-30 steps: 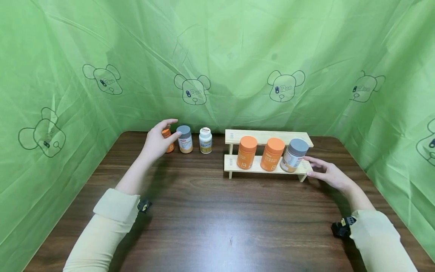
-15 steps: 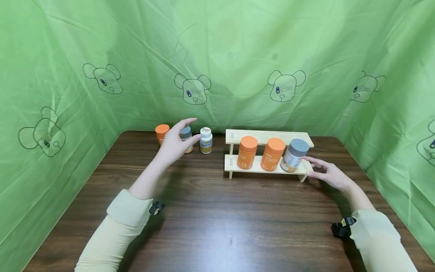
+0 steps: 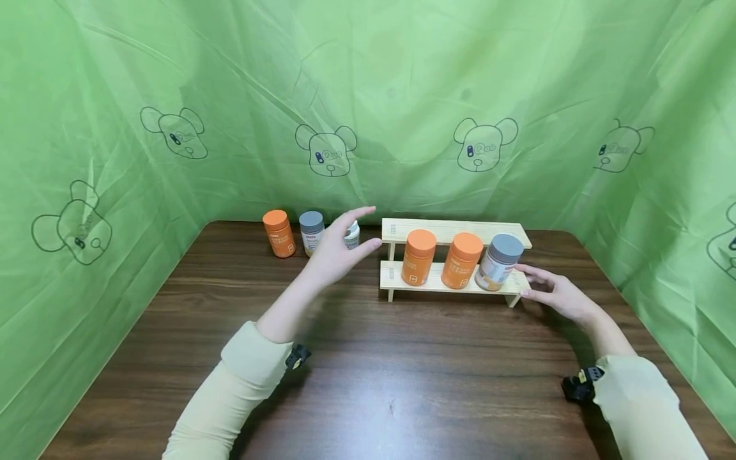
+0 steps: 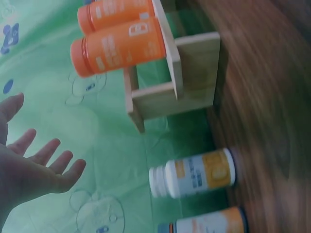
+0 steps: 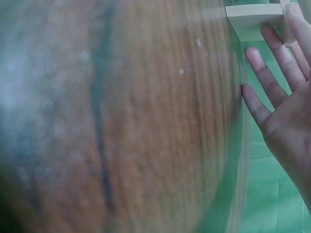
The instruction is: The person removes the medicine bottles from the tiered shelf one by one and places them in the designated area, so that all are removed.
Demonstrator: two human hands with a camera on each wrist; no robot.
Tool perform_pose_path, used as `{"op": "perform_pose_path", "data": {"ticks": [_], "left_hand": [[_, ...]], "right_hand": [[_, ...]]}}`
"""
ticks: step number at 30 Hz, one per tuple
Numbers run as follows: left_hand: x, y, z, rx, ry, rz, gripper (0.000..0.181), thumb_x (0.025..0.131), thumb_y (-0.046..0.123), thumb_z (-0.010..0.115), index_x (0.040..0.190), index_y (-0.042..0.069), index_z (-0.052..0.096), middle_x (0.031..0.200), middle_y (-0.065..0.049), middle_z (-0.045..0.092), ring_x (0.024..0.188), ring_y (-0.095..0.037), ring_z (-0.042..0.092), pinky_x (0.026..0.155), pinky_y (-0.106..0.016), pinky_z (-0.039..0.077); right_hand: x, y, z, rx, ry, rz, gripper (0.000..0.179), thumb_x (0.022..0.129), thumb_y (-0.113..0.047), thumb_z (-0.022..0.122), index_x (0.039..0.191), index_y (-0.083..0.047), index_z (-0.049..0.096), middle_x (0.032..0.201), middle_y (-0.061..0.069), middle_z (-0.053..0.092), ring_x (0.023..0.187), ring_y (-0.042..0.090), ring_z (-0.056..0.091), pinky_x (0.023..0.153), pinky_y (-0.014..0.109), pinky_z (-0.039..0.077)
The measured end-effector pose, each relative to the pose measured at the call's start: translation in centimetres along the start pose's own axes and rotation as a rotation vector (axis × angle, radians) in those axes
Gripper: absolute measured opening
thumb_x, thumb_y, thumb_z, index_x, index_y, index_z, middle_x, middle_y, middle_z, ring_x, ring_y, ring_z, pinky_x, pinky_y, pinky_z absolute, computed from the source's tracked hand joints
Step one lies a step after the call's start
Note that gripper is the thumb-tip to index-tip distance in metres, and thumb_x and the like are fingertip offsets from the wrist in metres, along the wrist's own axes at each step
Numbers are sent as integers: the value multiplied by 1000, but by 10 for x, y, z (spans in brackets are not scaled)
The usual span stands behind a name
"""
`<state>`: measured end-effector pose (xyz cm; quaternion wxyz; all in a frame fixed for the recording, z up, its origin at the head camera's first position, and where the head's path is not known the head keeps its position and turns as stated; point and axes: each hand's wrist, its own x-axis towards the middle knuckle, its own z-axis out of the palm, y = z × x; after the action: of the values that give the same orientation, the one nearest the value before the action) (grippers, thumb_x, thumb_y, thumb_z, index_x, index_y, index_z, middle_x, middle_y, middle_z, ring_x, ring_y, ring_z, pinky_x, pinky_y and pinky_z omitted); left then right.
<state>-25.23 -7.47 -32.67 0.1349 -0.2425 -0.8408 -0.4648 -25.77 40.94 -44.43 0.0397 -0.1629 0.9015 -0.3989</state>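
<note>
Holding the left hand (image 3: 335,253) wide-fingered near the white bottle (image 4: 197,173) on the table (image 3: 402,358); pinching the right end of the wooden rack (image 3: 457,231) with the right hand (image 3: 559,298)! Reading "B" on the lower step's left orange jar (image 4: 119,47), finding other print blurred.

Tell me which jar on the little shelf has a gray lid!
The jar at the shelf's right end, nearest the right hand. The left jar and middle jar there have orange lids.

A creased green curtain (image 3: 241,57) printed with outlined bear heads (image 3: 329,153) hangs behind and beside the dark wood-grained surface (image 3: 414,345), where a pale glare (image 3: 374,425) shines.
</note>
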Motion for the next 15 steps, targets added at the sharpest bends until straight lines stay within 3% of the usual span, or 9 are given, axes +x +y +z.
{"op": "perform_pose_path", "data": {"ticks": [7, 15], "left_hand": [[2, 1, 24, -27, -54, 38, 58, 86, 38, 68, 139, 24, 46, 142, 6, 46, 132, -9, 39, 106, -37, 37], [8, -3, 52, -93, -93, 33, 56, 87, 34, 68, 138, 25, 47, 141, 5, 47, 132, -9, 39, 107, -37, 36]], "right_hand": [[1, -5, 0, -1, -3, 4, 59, 91, -20, 63, 145, -15, 39, 116, 14, 62, 101, -2, 55, 84, 12, 40], [0, -4, 1, 12, -3, 14, 60, 91, -18, 63, 145, -13, 38, 117, 14, 61, 100, -3, 55, 82, 11, 41]]}}
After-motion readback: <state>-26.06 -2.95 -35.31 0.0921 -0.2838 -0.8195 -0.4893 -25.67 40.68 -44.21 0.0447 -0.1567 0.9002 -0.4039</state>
